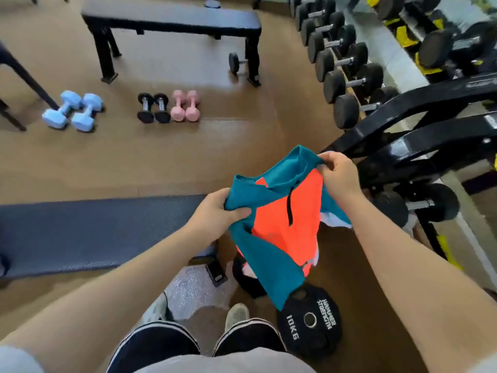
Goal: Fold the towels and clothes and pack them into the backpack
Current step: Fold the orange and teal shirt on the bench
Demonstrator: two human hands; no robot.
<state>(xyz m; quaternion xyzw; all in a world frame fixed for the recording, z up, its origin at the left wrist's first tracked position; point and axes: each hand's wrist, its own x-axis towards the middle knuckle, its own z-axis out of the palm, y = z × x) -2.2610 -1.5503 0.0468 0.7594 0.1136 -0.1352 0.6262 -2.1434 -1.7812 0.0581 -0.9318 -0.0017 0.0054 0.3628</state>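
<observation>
Two hands, left hand [215, 208] and right hand [337, 175], grip one garment [285, 219].

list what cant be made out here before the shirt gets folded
All from the head view:
- Backpack: a dark shape under the shirt may be it; the shirt covers most of it.
- Pale cloth: tucked behind the shirt and right hand, kind unclear.
- Left hand: fingertips buried in fabric.
- Grey patch on the floor: blurred, unidentifiable.
</observation>
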